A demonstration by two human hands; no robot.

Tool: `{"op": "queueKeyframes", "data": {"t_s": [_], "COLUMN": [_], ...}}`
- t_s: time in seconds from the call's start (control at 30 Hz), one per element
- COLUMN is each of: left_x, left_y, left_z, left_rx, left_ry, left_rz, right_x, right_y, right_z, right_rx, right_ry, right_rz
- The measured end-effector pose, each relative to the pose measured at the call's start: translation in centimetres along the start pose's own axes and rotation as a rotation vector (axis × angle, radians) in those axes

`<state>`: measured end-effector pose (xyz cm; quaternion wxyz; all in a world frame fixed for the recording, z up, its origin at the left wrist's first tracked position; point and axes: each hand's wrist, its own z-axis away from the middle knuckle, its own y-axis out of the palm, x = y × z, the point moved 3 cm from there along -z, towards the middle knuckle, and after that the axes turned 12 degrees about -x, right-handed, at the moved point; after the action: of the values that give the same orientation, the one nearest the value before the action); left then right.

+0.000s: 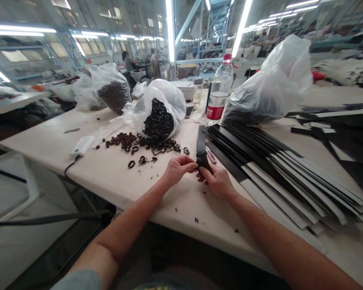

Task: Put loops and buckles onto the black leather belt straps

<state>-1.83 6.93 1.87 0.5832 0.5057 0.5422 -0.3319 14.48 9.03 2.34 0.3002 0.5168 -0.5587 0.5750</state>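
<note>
Over tabletop [169, 213], near front edge: black strip [201, 143], near end bunched between two hands. Right hand [220, 181]: fingers clamped on strip. Left hand [179, 167]: fingers pinched together at its edge. Piece looks partway, unfinished. Just right, many flat strips [260, 149], seemingly left to do. Beyond, black loops [158, 123] spill from plastic bag [178, 96], apparently unused.
</note>
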Motion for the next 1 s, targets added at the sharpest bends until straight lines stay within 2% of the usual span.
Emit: {"op": "queueKeyframes", "data": {"t_s": [0.13, 0.37, 0.43, 0.6, 0.77, 0.9, 1.0], "left_x": [-0.1, -0.2, -0.3, -0.7, -0.3, -0.5, -0.9], "left_y": [-0.1, -0.5, -0.4, 0.0, 0.4, 0.5, 0.3], "left_z": [0.1, 0.1, 0.2, 0.4, 0.6, 0.7, 0.7], "left_rx": [0.017, 0.082, 0.090, 0.008, -0.014, -0.004, 0.011], "left_ry": [0.000, -0.013, 0.031, 0.269, 0.334, 0.327, 0.257], "left_rz": [0.045, -0.034, -0.056, -0.130, -0.133, -0.178, -0.191], "right_x": [0.2, 0.0, 0.1, 0.4, 0.3, 0.0, -0.2], "right_y": [0.3, 0.7, 0.7, 0.8, 1.2, 1.2, 1.1], "right_z": [0.2, 0.2, 0.2, 0.3, 0.5, 0.5, 0.5], "right_rx": [0.079, 0.176, 0.188, 0.177, 0.161, 0.163, 0.176], "right_ry": [0.020, 0.014, 0.023, 0.057, 0.096, 0.132, 0.145], "right_rz": [-0.049, -0.077, -0.065, -0.051, -0.069, -0.156, -0.199]}}
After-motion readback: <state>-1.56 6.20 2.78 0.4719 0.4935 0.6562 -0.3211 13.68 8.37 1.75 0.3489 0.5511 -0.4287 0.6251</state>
